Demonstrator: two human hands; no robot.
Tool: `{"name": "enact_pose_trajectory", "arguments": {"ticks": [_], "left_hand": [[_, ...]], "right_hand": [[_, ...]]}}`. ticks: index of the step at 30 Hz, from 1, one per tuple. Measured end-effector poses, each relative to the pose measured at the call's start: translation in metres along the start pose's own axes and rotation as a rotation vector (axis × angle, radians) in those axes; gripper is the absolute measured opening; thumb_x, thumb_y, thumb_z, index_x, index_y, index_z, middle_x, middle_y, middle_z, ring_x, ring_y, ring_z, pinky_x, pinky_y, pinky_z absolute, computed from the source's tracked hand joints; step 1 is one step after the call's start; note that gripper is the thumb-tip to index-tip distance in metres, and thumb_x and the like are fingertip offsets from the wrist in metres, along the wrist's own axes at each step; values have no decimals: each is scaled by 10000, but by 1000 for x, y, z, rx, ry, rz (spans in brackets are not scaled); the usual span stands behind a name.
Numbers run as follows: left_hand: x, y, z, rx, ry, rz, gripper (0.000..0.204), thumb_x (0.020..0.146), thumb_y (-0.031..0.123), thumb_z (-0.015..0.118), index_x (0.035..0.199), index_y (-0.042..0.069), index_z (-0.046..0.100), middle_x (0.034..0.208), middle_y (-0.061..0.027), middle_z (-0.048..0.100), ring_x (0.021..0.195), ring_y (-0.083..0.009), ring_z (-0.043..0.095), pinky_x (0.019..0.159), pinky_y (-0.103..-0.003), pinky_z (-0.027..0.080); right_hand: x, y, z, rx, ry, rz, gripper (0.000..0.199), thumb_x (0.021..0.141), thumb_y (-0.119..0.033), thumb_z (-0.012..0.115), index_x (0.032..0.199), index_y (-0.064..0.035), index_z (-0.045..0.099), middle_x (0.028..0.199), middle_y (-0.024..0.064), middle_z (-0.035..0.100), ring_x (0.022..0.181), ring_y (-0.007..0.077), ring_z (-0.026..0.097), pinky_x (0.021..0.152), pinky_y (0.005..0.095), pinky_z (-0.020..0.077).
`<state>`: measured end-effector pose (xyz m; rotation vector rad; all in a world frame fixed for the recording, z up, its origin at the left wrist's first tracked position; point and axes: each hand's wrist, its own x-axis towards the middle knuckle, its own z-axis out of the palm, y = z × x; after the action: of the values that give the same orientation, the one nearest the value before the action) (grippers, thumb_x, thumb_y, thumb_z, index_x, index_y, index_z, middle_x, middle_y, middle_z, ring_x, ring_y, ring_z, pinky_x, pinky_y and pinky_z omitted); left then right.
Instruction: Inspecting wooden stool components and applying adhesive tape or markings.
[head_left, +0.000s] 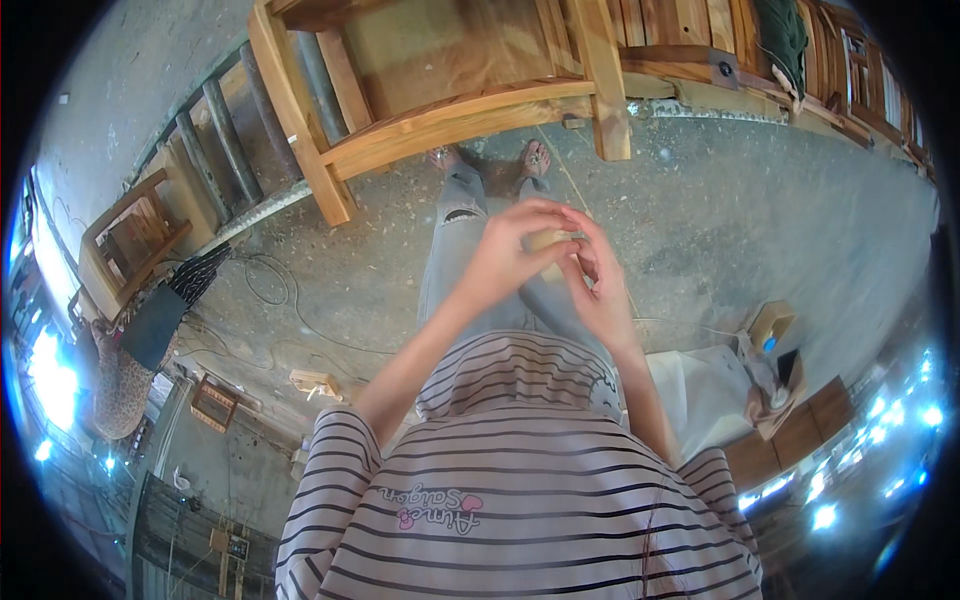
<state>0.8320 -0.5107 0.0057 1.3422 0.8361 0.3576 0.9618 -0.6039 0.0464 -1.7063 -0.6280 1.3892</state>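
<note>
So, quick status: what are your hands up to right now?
Both hands raised together. Left hand and right hand pinch a small tan block. Wooden chair frame stands ahead, apart.

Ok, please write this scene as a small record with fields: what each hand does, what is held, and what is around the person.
left hand: raised in front of the body, fingers curled on the small block
right hand: facing the left hand, fingertips on the same block
small block: pale, looks like wood, mostly hidden between both hands
grip: both hands closed on the block
wooden chair frame: unfinished, standing on the floor ahead of the feet
floor: grey concrete with sawdust
cable: thin, lying loose at the left
</note>
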Motion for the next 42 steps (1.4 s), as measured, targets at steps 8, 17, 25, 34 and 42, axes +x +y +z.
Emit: {"name": "enact_pose_trajectory", "arguments": {"ticks": [8,17,25,34,42], "left_hand": [[-10,-6,39,22,78,-79,100,800,59,738,892,23,727,941,-100,700,921,-217,665,828,-319,513],[-23,-9,73,197,130,55,48,802,44,726,839,15,717,891,-97,700,888,-229,661,809,-327,514],[-7,-22,75,109,138,-78,72,811,42,721,876,23,743,899,-93,714,870,-210,660,814,-319,505],[0,-28,79,254,170,55,53,810,53,731,853,23,738,879,-85,720,852,-205,656,814,-328,479],[11,-23,92,290,273,40,50,799,55,744,838,25,737,852,-84,717,873,-211,591,861,-343,438]], "right_hand": [[-19,19,-24,121,-36,26,517,915,76,499,1416,-16,408,1267,143,588,1125,177,601,928,295,485],[-30,62,-43,91,121,163,355,910,17,593,1259,-17,544,835,73,697,754,71,625,654,237,495],[-36,76,-45,122,226,158,158,933,-66,632,1067,18,636,840,77,702,778,66,621,663,233,495],[-34,75,-46,95,259,157,133,932,-85,634,983,36,655,803,84,693,748,73,622,659,248,494],[-38,59,-37,-73,381,113,110,941,-72,609,929,36,627,732,90,654,650,76,573,582,275,468]]}}
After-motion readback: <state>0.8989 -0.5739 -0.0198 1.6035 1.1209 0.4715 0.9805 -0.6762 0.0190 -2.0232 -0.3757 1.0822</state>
